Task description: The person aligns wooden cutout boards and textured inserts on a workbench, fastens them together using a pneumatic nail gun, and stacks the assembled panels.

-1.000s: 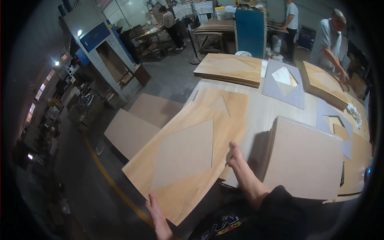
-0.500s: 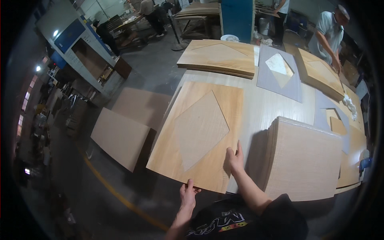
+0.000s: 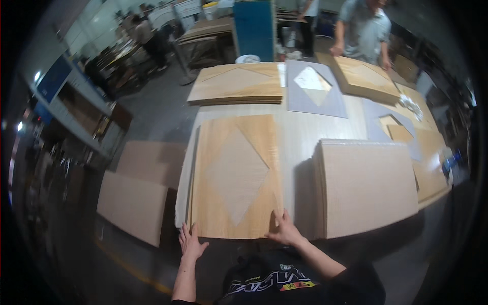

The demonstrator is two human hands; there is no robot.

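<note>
A wooden panel (image 3: 209, 133) with a pale diamond (image 3: 238, 175) in its middle lies flat near the front edge of the pale worktable (image 3: 300, 127). At its near left corner my left hand (image 3: 191, 246) rests with fingers spread, fingertips against the edge. My right hand (image 3: 286, 232) is at the near right corner, fingers apart, one pointing along the right edge and the thumb at the front edge. Neither hand is wrapped round the panel. Right of it stands a stack of plain light boards (image 3: 368, 188).
At the back of the table lie a stack of diamond panels (image 3: 234, 84), a grey template (image 3: 315, 108) with a diamond cutout, and another panel stack (image 3: 366, 81). Behind that stack stands a person (image 3: 363, 30). More boards (image 3: 131, 208) sit low at the left.
The panel has turned straighter and settled at the table's front. My left hand has moved to its left corner, my right hand down to its right corner. The co-worker's hands have spread apart.
</note>
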